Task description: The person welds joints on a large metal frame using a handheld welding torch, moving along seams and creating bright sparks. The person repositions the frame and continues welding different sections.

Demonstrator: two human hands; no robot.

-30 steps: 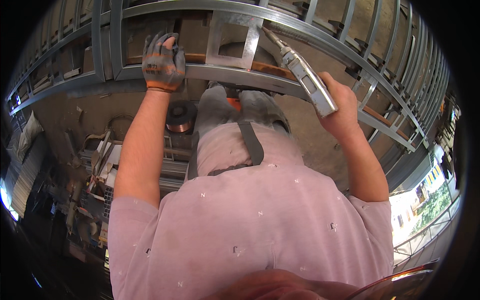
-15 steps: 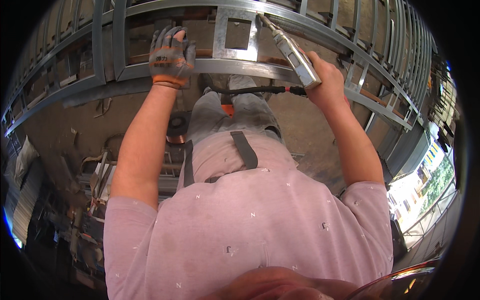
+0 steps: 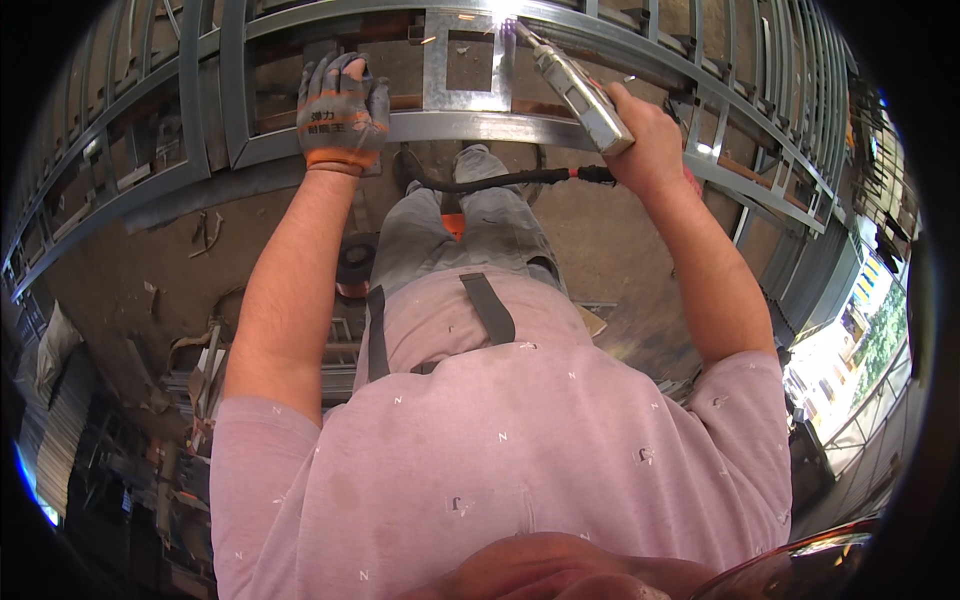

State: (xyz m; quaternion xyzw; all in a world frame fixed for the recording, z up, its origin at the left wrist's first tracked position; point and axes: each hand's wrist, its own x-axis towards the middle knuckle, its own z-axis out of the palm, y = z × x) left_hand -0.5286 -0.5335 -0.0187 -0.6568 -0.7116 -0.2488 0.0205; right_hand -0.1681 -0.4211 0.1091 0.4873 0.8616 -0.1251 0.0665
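My right hand point(image 3: 648, 138), bare, is wrapped round a silver, box-bodied welding gun point(image 3: 585, 103). The gun's narrow nozzle points away and to the left, with a bright white-violet arc and sparks at its tip. That glow sits at the far right corner of a flat metal plate point(image 3: 437, 75) with a rectangular cutout, which bridges two rails of a galvanised metal frame point(image 3: 480, 127). Over the near rail, left of the plate, lies my left hand point(image 3: 343, 112) in a grey and orange glove. Its fingers stretch forward, somewhat bent; nothing shows in them.
A black cable point(image 3: 500, 182) runs from the gun across my legs. More barred frame sections point(image 3: 740, 80) spread to both sides. On the floor stands a reel of copper-coloured wire point(image 3: 353, 268), and metal scraps point(image 3: 205, 235) lie at the left.
A bright arc with flying sparks has appeared at the gun's tip. The gun and my right hand have shifted slightly left and away; my left hand stays in place.
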